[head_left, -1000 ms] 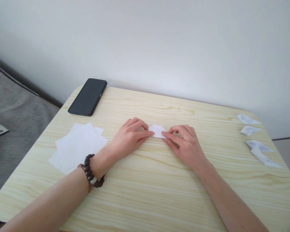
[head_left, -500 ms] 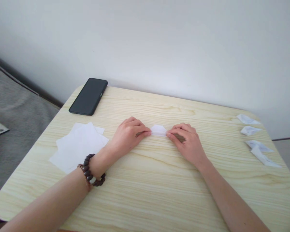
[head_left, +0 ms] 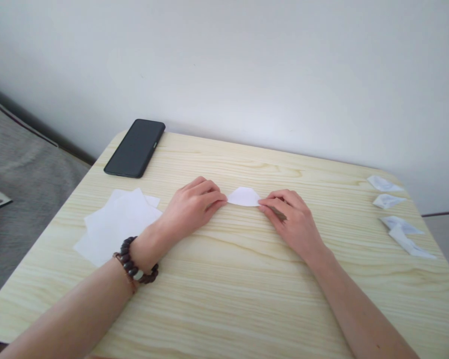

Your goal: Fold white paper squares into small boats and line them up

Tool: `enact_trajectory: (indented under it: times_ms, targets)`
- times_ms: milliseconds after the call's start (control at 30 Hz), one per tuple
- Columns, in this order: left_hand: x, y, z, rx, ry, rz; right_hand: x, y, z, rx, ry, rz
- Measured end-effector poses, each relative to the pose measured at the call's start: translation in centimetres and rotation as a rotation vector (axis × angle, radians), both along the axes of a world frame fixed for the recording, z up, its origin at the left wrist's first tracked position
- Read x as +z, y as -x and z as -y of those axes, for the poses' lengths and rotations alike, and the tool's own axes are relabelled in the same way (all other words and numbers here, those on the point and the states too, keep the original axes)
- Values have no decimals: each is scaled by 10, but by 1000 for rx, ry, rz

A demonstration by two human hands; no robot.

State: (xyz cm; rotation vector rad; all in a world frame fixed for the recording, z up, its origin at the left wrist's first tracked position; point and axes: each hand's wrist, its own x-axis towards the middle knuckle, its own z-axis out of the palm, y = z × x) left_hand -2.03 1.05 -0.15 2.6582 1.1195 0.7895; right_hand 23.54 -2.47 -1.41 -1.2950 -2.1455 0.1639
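A small folded piece of white paper (head_left: 244, 196) is held low over the middle of the table (head_left: 224, 299), its top edge flat and its lower edge curved. At its left corner, my left hand (head_left: 196, 204) pinches it between thumb and fingers. My right hand (head_left: 290, 219) pinches the opposite corner in the same way. The fingertips cover both ends of the paper. A dark beaded bracelet (head_left: 126, 257) circles my left wrist.
Loose white sheets (head_left: 115, 219) lie overlapping left of my left hand. Behind them rests a black smartphone (head_left: 136, 147). Several folded white paper pieces (head_left: 389, 201) line the table's right side. A pale wall (head_left: 247, 75) rises behind the table.
My left hand has shifted slightly left and away from me. The folded strip along the paper's near edge no longer shows; more of a plain, curved face does.
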Motion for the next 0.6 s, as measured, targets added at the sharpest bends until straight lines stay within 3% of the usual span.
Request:
enact_trajectory:
  times_ms: [300,600]
  targets:
    - [-2,-4,1,13,39,-30,0,2,-2,-2,94,-96]
    - [0,-10,3,156,134,-80,-1,9,-6,-175,247,-142]
